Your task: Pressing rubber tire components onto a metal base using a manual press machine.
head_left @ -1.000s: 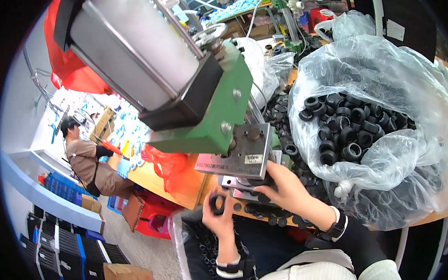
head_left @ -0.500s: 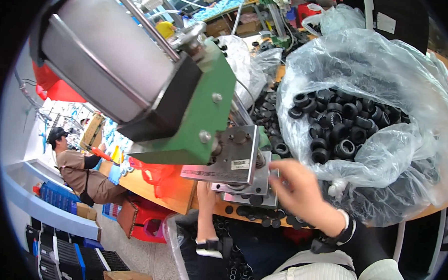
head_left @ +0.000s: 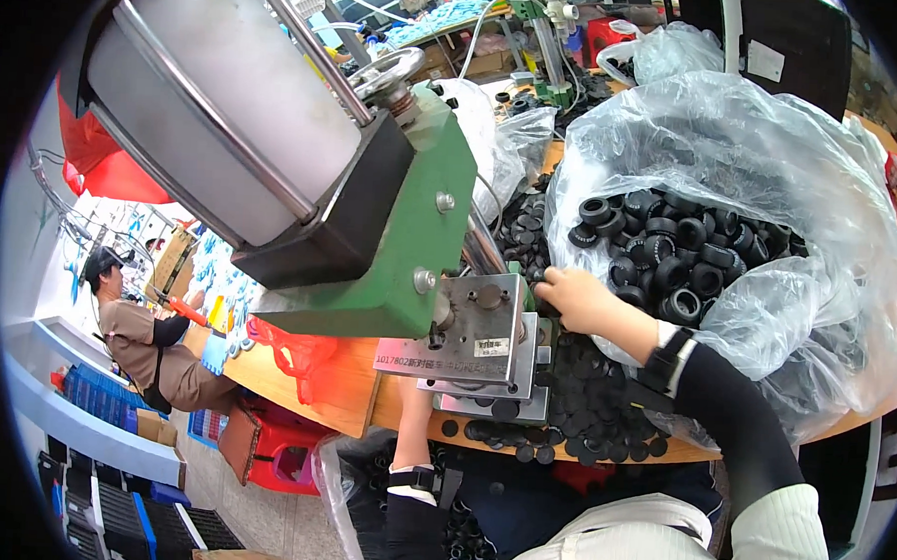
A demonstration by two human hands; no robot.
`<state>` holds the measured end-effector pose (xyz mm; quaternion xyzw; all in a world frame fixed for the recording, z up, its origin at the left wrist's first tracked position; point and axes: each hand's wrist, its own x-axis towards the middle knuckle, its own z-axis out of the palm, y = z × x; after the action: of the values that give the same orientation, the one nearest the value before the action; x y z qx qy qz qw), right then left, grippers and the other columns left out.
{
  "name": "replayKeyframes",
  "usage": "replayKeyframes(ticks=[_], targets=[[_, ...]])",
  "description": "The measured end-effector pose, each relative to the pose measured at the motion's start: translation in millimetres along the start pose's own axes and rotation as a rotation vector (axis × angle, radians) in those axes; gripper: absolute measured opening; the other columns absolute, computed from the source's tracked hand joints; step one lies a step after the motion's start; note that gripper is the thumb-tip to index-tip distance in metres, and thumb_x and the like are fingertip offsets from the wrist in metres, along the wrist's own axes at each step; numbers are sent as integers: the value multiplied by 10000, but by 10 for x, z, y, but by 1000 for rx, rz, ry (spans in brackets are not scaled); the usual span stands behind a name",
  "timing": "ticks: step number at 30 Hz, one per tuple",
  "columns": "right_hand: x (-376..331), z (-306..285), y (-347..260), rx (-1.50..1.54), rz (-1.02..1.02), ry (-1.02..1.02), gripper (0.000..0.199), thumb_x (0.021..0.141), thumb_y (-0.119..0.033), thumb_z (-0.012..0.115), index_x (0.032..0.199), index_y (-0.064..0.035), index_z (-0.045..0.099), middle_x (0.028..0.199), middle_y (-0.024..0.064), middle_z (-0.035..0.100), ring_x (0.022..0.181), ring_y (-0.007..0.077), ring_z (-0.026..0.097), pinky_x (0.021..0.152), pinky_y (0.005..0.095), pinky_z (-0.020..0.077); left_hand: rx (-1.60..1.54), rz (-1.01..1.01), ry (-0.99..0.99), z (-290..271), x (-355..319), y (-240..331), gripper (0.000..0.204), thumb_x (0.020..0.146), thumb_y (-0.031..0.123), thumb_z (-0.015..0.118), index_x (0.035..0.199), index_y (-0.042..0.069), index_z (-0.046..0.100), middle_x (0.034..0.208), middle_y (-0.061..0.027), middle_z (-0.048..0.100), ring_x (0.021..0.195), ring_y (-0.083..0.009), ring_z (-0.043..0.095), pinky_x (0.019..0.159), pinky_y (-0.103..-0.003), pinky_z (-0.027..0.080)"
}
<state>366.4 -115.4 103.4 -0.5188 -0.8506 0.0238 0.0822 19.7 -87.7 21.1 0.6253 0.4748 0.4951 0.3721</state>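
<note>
Overhead, a green press (head_left: 410, 238) with a large pale cylinder (head_left: 226, 110) looms over the wooden bench (head_left: 314, 384), and its grey metal die block (head_left: 471, 326) hides the left hand (head_left: 418, 399) reaching up from below the bench's front edge, so its grip cannot be told. Just right of the block, the right hand (head_left: 573, 300) curls over loose black rubber rings (head_left: 588, 406); what it grasps is unclear. A clear plastic bag (head_left: 773, 174) of rings crowds the bench's right end, leaving little room.
</note>
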Motion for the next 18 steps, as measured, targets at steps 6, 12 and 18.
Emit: replayKeyframes(ticks=[6, 12, 18], targets=[[-796, -762, -140, 627, 87, 410, 661, 651, -236, 850, 1237, -84, 585, 1037, 102, 483, 994, 254, 499, 867, 350, 419, -76, 10, 36, -215, -185, -261, 370, 953, 175, 488, 1222, -76, 527, 1163, -145, 606, 1109, -239, 555, 976, -369, 414], [-1572, -1045, -487, 736, 177, 511, 652, 672, -198, 814, 1248, -21, 562, 1075, 100, 507, 1002, 228, 503, 876, 310, 400, -75, 310, 287, 252, -557, 1237, 523, 896, 258, 612, 1300, -43, 471, 1257, -138, 545, 1132, -232, 533, 974, -370, 399], [-1536, -770, -797, 796, 315, 683, 660, 651, -124, 815, 1243, -12, 544, 1085, 115, 523, 992, 242, 543, 850, 309, 442, -59, 309, 239, 917, -362, 1863, 458, 680, 124, 780, 1071, -20, 589, 1010, -120, 640, 746, -225, 619, 716, -326, 492]])
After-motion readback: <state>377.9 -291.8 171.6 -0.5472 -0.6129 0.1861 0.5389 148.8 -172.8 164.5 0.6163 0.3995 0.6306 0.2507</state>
